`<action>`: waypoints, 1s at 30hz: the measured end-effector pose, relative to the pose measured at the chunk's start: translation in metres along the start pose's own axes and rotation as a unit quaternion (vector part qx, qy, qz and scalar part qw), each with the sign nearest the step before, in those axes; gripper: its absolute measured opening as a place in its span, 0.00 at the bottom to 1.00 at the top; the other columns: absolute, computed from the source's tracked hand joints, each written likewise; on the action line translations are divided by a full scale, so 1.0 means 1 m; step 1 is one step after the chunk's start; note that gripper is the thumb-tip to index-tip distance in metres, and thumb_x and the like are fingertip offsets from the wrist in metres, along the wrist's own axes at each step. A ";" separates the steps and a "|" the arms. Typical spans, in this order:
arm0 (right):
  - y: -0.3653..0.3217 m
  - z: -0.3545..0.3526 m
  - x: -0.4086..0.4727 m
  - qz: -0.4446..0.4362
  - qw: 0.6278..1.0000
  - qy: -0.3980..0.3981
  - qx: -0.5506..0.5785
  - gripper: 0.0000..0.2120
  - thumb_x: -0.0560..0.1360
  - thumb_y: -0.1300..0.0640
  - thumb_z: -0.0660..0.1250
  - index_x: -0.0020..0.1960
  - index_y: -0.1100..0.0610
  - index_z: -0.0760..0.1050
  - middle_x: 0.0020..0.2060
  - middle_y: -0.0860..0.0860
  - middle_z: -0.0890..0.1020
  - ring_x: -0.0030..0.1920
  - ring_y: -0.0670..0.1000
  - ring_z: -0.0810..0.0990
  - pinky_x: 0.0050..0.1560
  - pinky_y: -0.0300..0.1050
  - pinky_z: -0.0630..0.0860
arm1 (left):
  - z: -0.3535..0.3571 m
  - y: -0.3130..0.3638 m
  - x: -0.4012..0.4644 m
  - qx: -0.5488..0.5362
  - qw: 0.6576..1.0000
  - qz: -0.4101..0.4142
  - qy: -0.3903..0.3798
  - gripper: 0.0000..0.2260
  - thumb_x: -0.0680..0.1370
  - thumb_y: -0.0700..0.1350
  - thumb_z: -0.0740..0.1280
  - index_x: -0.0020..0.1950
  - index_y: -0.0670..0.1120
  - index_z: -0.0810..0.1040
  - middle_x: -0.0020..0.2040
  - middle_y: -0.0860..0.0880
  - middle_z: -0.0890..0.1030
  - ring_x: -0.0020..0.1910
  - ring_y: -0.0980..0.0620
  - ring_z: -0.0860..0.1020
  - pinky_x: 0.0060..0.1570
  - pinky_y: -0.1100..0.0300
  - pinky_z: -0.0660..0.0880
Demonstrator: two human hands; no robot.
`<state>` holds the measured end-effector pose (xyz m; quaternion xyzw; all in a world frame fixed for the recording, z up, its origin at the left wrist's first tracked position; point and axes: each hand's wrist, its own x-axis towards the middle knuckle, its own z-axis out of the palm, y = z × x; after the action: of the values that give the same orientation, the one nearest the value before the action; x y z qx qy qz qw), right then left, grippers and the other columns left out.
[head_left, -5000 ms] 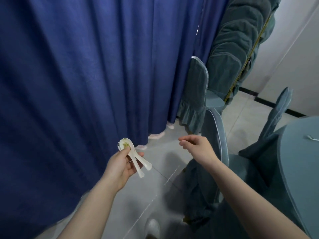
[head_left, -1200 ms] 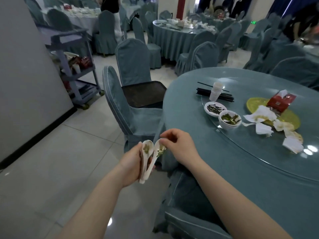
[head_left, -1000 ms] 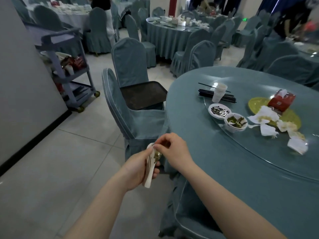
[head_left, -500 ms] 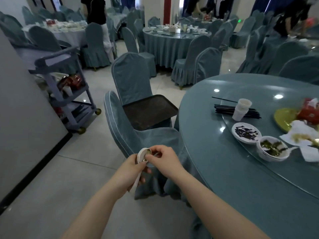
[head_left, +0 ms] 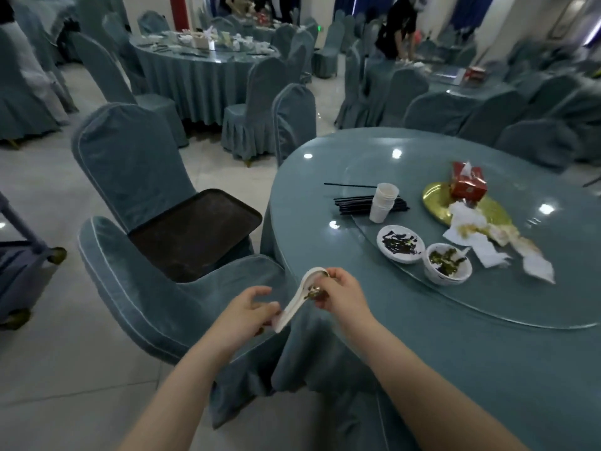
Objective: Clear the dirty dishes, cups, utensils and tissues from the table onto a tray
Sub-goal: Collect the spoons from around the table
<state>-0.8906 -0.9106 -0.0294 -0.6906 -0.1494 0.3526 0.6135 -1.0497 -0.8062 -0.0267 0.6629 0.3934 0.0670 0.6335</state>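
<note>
The hands have parted slightly: left hand [head_left: 242, 315] pinches the soiled white spoons [head_left: 300, 296] (handle end), right hand [head_left: 341, 292] grips the bowl, lower centre.

No legible text anywhere; printing on the red cardboard tissue box [head_left: 468, 183], right of centre, too blurred to read.

A banquet hall, everything dressed in blue-grey cloth. Pale tiled floor [head_left: 48, 362] fills the left of the frame. Two covered chairs [head_left: 130, 164] stand left of centre. Upper middle, another round table [head_left: 201, 76] ringed with chairs; a red pillar [head_left: 177, 11] rises behind it.
</note>
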 end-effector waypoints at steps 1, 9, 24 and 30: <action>-0.001 -0.006 0.003 0.007 0.999 0.028 0.031 0.02 0.75 0.62 0.66 0.47 0.60 0.74 0.38 0.55 0.81 0.37 0.52 0.80 0.39 0.44 0.78 | -0.002 0.004 0.010 -0.004 1.000 0.005 -0.007 0.17 0.77 0.48 0.68 0.65 0.52 0.71 0.43 0.56 0.84 0.44 0.58 0.82 0.43 0.62 0.75; 0.008 -0.077 0.001 0.013 0.966 0.237 0.099 0.02 0.78 0.62 0.63 0.47 0.60 0.73 0.37 0.57 0.79 0.31 0.50 0.78 0.35 0.45 0.79 | 0.016 0.037 0.069 0.006 0.994 0.008 -0.112 0.13 0.82 0.45 0.60 0.66 0.47 0.71 0.50 0.51 0.83 0.49 0.54 0.81 0.44 0.61 0.74; 0.013 -0.228 0.098 0.006 0.913 0.398 0.091 0.05 0.77 0.56 0.65 0.48 0.57 0.74 0.34 0.51 0.75 0.31 0.47 0.72 0.33 0.43 0.75 | 0.106 0.072 0.210 0.038 0.992 -0.069 -0.095 0.11 0.82 0.41 0.58 0.64 0.43 0.71 0.50 0.46 0.80 0.42 0.52 0.77 0.38 0.63 0.69; -0.009 -0.307 0.151 -0.020 0.908 0.411 0.084 0.02 0.78 0.56 0.65 0.50 0.54 0.73 0.47 0.56 0.79 0.45 0.57 0.79 0.46 0.55 0.79 | 0.165 0.093 0.273 0.095 0.993 -0.025 -0.065 0.11 0.79 0.41 0.62 0.60 0.49 0.73 0.55 0.49 0.81 0.51 0.52 0.78 0.45 0.59 0.70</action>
<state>-0.5763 -1.0402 -0.0667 -0.7175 0.1324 0.0368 0.6829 -0.7256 -0.7601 -0.0866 0.7130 0.3725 -0.0301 0.5933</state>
